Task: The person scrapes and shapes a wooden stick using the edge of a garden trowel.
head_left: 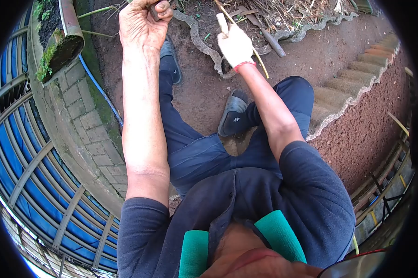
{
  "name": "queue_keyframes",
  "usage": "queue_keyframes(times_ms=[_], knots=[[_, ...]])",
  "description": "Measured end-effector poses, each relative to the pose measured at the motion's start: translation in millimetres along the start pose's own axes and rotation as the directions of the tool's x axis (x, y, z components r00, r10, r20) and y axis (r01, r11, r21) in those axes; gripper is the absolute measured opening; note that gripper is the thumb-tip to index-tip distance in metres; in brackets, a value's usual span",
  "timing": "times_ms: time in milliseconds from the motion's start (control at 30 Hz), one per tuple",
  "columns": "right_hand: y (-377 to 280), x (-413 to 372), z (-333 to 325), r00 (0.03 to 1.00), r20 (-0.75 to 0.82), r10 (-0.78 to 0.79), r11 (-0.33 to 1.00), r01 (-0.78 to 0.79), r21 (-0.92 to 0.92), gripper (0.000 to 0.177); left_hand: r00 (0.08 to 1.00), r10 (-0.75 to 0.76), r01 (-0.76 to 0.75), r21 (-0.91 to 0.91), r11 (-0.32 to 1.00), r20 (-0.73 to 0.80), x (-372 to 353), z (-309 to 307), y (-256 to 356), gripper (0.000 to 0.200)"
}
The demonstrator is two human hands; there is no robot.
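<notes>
My left hand (146, 23), bare and soil-stained, is raised at the top of the view. Its fingers curl round something small and dark, whose kind I cannot tell. My right hand (235, 45) wears a white glove with a red cuff edge. The gloved fingers are closed at a thin yellowish stick (261, 65), which slants past the hand from the top edge down to the right. A pale blunt-ended shape (222, 22) juts up from the glove. Beside this hand, on the ground, lies a tool with a rounded wooden handle (273, 43).
Wavy-edged corrugated sheets (197, 34) border a bed of dry stalks (306, 11). More corrugated pieces (350, 81) stand along the right. My slippered feet (234, 113) rest on bare soil. At left are a mossy gutter-like trough (65, 51), brick paving (91, 120) and a blue hose (97, 83).
</notes>
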State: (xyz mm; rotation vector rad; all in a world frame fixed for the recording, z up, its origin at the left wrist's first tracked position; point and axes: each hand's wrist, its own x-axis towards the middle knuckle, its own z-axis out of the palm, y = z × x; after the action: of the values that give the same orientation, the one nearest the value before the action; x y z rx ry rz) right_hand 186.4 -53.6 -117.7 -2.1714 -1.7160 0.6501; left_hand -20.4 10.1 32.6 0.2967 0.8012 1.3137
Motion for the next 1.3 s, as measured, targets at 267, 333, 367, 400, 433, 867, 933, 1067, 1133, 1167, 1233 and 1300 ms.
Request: queue_keyframes(times_ms=[267, 333, 367, 400, 433, 867, 933, 1067, 1133, 1167, 1233, 1300], knots=[[33.3, -27.6, -50.2, 0.847, 0.498, 0.186, 0.051, -0.515, 0.856, 0.027, 0.996, -0.082, 0.082, -0.001, 0.997, 0.040, 2.6, 8.3, -27.3, 0.010], [32.6, -40.2, -50.4, 0.879, 0.440, 0.184, 0.124, -0.465, 0.877, 0.031, 0.994, -0.111, 0.111, -0.017, 0.994, 0.018, 2.7, 3.0, -34.4, 0.011], [31.4, -42.4, -49.6, 0.895, 0.408, 0.180, 0.160, -0.436, 0.886, 0.033, 0.992, -0.124, 0.124, -0.024, 0.992, 0.009, 3.3, 0.9, -36.9, 0.011], [29.8, -41.9, -50.3, 0.891, 0.419, 0.177, 0.206, -0.450, 0.869, 0.036, 0.994, -0.112, 0.112, -0.009, 0.994, 0.019, 3.2, 0.9, -37.2, 0.011], [28.3, -42.4, -51.1, 0.885, 0.430, 0.178, 0.249, -0.463, 0.850, 0.040, 0.994, -0.104, 0.104, 0.006, 0.995, 0.030, 2.5, 0.0, -36.5, 0.012], [39.6, -42.7, -44.9, 0.855, 0.508, 0.107, -0.026, -0.508, 0.861, 0.029, 0.998, -0.058, 0.057, 0.169, 0.984, -0.002, 4.1, 16.0, -38.8, 0.010], [28.9, -48.1, -64.4, 0.865, 0.497, 0.075, -0.086, -0.491, 0.867, 0.032, 0.995, -0.102, 0.097, 0.200, 0.975, 0.012, 6.1, 13.9, -41.1, 0.013], [30.6, -48.0, -81.2, 0.930, 0.362, -0.069, -0.047, -0.365, 0.930, 0.046, 0.975, -0.218, 0.221, 0.210, 0.952, -0.037, 15.0, 1.0, -49.8, 0.016], [27.7, -47.0, -95.4, 0.940, 0.320, -0.118, 0.051, -0.316, 0.947, 0.055, 0.971, -0.232, 0.238, 0.235, 0.942, -0.054, 13.6, 4.3, -53.8, 0.014], [28.1, -45.4, -96.4, 0.955, 0.287, -0.081, 0.091, -0.279, 0.956, 0.055, 0.968, -0.231, 0.248, 0.233, 0.940, -0.099, 12.9, 6.2, -56.7, 0.013], [26.0, -44.9, -104.5, 0.975, 0.209, -0.080, 0.205, -0.189, 0.960, 0.055, 0.957, -0.269, 0.289, 0.255, 0.923, -0.110, 6.8, 15.7, -58.3, 0.013], [16.3, -47.3, -119.4, 0.985, 0.160, -0.063, 0.318, -0.133, 0.939, 0.051, 0.944, -0.328, 0.322, 0.278, 0.905, -0.027, 3.4, 20.9, -58.3, 0.016]])
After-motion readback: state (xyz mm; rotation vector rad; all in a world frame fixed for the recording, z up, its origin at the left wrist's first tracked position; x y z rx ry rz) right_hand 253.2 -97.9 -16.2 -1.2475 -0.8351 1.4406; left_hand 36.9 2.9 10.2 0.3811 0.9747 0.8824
